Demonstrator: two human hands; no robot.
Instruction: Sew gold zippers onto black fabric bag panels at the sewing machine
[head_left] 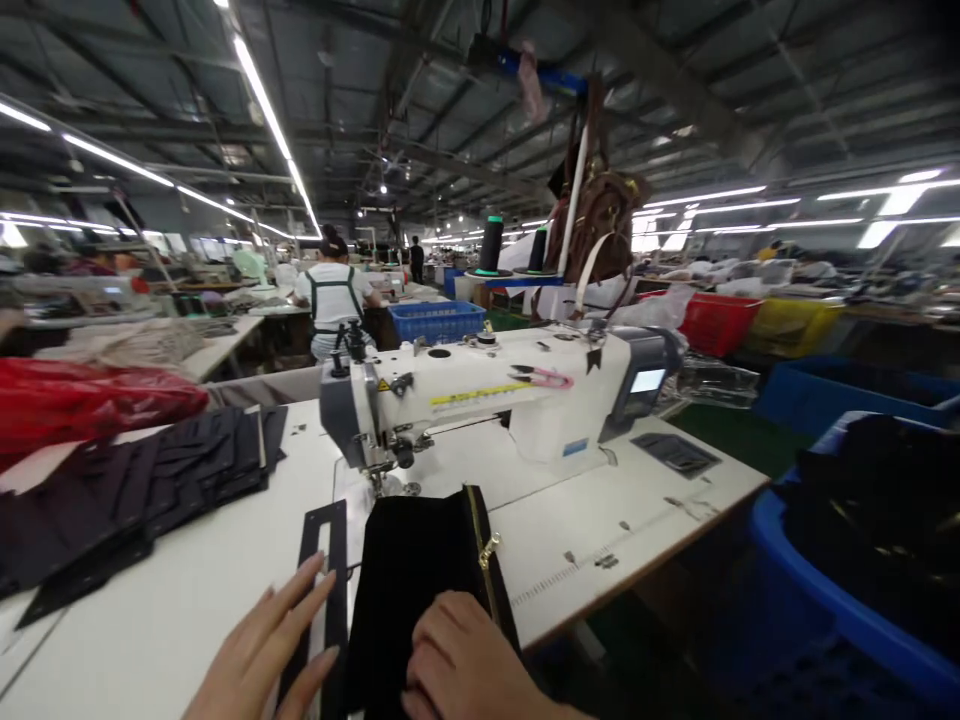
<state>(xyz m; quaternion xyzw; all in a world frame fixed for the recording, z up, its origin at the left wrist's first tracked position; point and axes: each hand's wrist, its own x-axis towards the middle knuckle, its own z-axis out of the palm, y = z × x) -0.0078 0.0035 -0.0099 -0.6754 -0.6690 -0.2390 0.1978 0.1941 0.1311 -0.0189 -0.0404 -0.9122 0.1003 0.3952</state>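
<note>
In front of the sewing machine [480,400] lies a black fabric piece [409,560], with a brass zipper [482,550] along its right side. The far end of the fabric reaches close to the needle area. My right hand [472,655] has its fingers curled and pressed onto the near part of this piece. On the left, my left hand [266,645] has its fingers stretched out and apart over a dark strip with a long slot [337,590]. That strip lies beside the fabric's left edge; the hand covers part of it.
Flat dark pieces [165,480] are piled on the left of the white table [247,540], before a red plastic bag [90,400]. Pink-handled thread snips [544,377] lie on the machine. A blue basket [817,590] with black material stands right. Another person [335,290] sits ahead.
</note>
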